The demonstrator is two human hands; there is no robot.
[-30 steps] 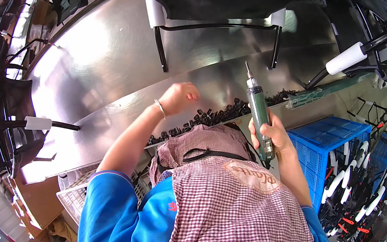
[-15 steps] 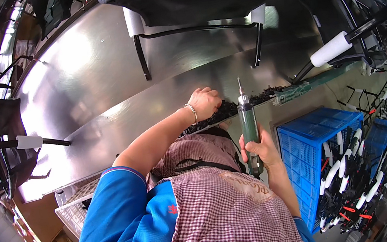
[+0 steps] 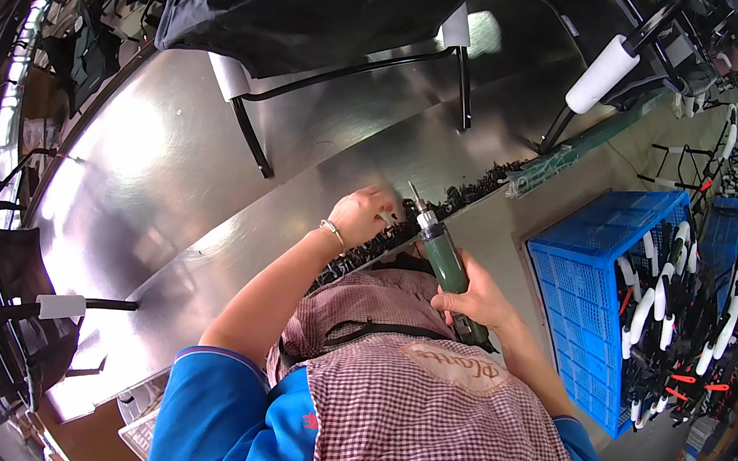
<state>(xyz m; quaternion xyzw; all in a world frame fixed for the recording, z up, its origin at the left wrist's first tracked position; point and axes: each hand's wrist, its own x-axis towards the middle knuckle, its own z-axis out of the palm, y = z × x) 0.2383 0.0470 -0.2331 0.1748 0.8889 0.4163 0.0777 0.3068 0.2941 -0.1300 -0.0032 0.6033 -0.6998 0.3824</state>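
My right hand point(image 3: 479, 298) is wrapped round the green body of a power screwdriver point(image 3: 445, 262). Its bit points up and away from me, beside the bench's near edge. My left hand point(image 3: 363, 216), with a bracelet at the wrist, is over a row of small black parts point(image 3: 460, 198) along that edge. The fingers are curled and pinched together; what lies between them is too small to make out. Beyond both hands stands a black tubular frame point(image 3: 345, 72) with white sleeves and black fabric point(image 3: 336, 6), its legs on the metal bench point(image 3: 160, 176).
A blue plastic crate point(image 3: 579, 294) stands at my right, beside many white-and-black tubular parts point(image 3: 675, 299). Another black frame leg with a white sleeve point(image 3: 600, 74) rests at the bench's right. Black fabric frames point(image 3: 4, 275) crowd the left side. A green strip point(image 3: 559, 162) lines the right bench edge.
The screwdriver has shifted left and now tilts leftward. My left hand has moved a little left and down in the picture, its fingers drawn into a pinch. The whole view has shifted slightly.
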